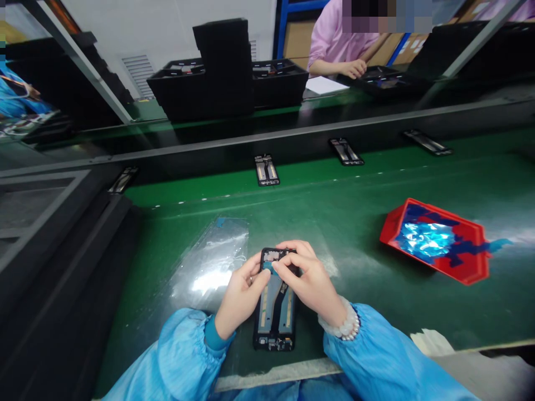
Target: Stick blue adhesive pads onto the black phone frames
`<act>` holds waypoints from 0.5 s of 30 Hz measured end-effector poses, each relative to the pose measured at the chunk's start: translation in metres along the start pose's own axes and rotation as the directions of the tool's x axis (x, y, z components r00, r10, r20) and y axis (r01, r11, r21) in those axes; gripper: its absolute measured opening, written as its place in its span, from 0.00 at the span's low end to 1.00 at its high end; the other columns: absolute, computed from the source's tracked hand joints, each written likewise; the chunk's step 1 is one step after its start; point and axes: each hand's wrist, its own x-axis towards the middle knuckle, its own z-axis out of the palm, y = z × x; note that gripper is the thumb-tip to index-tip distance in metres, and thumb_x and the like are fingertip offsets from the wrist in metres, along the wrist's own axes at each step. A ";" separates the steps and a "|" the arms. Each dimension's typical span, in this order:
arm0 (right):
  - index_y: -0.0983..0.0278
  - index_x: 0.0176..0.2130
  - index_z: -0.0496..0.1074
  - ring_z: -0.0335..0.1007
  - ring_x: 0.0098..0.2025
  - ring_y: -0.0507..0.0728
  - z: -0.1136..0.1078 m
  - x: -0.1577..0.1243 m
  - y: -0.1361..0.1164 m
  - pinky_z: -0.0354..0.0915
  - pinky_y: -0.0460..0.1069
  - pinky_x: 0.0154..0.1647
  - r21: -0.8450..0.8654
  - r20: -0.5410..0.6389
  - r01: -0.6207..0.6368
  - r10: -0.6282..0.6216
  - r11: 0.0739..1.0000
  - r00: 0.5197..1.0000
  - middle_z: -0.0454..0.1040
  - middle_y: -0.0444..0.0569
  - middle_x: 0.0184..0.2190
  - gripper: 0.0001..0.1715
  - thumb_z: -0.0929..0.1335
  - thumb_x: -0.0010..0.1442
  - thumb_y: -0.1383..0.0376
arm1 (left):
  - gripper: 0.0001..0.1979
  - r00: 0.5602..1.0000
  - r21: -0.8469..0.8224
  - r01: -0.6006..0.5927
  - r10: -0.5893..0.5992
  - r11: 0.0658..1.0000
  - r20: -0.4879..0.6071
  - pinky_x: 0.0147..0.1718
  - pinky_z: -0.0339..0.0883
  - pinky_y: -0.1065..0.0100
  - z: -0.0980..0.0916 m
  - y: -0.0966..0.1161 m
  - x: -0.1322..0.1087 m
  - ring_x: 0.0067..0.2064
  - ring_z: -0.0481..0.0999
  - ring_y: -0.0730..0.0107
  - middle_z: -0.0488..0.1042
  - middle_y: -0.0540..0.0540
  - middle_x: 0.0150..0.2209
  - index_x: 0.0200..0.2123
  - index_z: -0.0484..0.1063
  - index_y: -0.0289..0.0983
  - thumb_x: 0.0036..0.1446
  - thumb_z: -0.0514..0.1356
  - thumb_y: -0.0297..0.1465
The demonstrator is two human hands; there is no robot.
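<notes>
In the head view, fingers cover part of the upper end of the opened phone (271, 303), so the small blue piece (268, 268) there is only partly seen; whether the right fingertips grip it, I cannot tell. A co-worker in a pink sleeve (324, 42) is cut off by the top edge. The phone lies lengthwise on the green bench (355, 328), between both forearms. The left hand (241, 291) holds its upper left edge, thumb over the face; the right hand (311, 278) bends in from the other side, thumb and index finger close together. Four more opened phones (266, 170) lie in a spaced row beyond, and one red bin (463, 274) sits at right, holding shiny blue film (426, 239).
</notes>
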 end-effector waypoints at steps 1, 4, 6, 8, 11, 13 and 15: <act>0.61 0.23 0.70 0.64 0.46 0.58 0.000 0.000 -0.001 0.62 0.55 0.46 -0.014 -0.001 0.013 -0.013 1.000 1.000 0.71 0.50 0.39 0.11 0.66 0.57 0.65 | 0.19 1.000 0.014 -0.013 0.013 1.000 -0.023 0.47 0.67 0.65 0.001 0.000 0.000 0.49 0.74 0.60 0.76 0.41 0.47 0.49 0.69 0.34 0.54 0.59 0.34; 0.61 0.25 0.70 0.63 0.46 0.59 -0.001 -0.002 -0.003 0.61 0.55 0.46 -0.071 0.006 0.059 -0.059 0.996 0.998 0.71 0.50 0.39 0.10 0.66 0.57 0.66 | 0.15 0.996 0.071 -0.047 0.053 0.996 -0.076 0.46 0.68 0.66 0.003 -0.001 0.000 0.46 0.76 0.62 0.77 0.42 0.45 0.45 0.70 0.34 0.56 0.58 0.33; 0.62 0.25 0.69 0.62 0.47 0.59 -0.001 -0.003 -0.005 0.61 0.56 0.46 -0.119 0.010 0.086 -0.085 0.989 0.996 0.70 0.51 0.39 0.09 0.66 0.58 0.66 | 0.13 0.993 0.095 -0.070 0.079 0.993 -0.091 0.45 0.68 0.66 0.005 -0.003 -0.001 0.45 0.76 0.63 0.77 0.42 0.44 0.44 0.69 0.35 0.56 0.57 0.32; 0.62 0.26 0.68 0.62 0.47 0.59 -0.001 -0.004 -0.008 0.60 0.56 0.46 -0.170 0.006 0.111 -0.112 0.979 0.994 0.70 0.51 0.40 0.08 0.65 0.58 0.67 | 0.12 0.990 0.108 -0.087 0.098 0.990 -0.099 0.44 0.68 0.67 0.006 -0.005 -0.003 0.45 0.76 0.64 0.77 0.42 0.44 0.44 0.69 0.35 0.57 0.56 0.30; 0.62 0.26 0.67 0.62 0.47 0.59 0.001 -0.007 -0.011 0.59 0.56 0.46 -0.234 -0.023 0.129 -0.138 0.964 0.990 0.70 0.51 0.40 0.08 0.65 0.58 0.67 | 0.11 0.988 0.110 -0.099 0.111 0.989 -0.107 0.44 0.68 0.68 0.007 -0.007 -0.005 0.46 0.76 0.66 0.77 0.43 0.44 0.44 0.67 0.36 0.58 0.54 0.29; 0.62 0.26 0.66 0.62 0.47 0.60 0.002 -0.009 -0.012 0.58 0.56 0.46 -0.258 -0.046 0.123 -0.139 0.958 0.989 0.70 0.50 0.40 0.09 0.65 0.58 0.66 | 0.11 0.987 0.105 -0.101 0.113 0.989 -0.118 0.44 0.68 0.68 0.008 -0.008 -0.005 0.47 0.75 0.66 0.77 0.43 0.43 0.44 0.67 0.36 0.58 0.53 0.28; 0.61 0.26 0.66 0.62 0.48 0.60 0.004 -0.010 -0.013 0.58 0.56 0.46 -0.269 -0.059 0.112 -0.133 0.957 0.989 0.70 0.50 0.41 0.09 0.65 0.58 0.66 | 0.11 0.985 0.094 -0.106 0.118 0.990 -0.128 0.45 0.68 0.68 0.009 -0.009 -0.006 0.47 0.75 0.66 0.77 0.43 0.43 0.44 0.67 0.36 0.58 0.53 0.28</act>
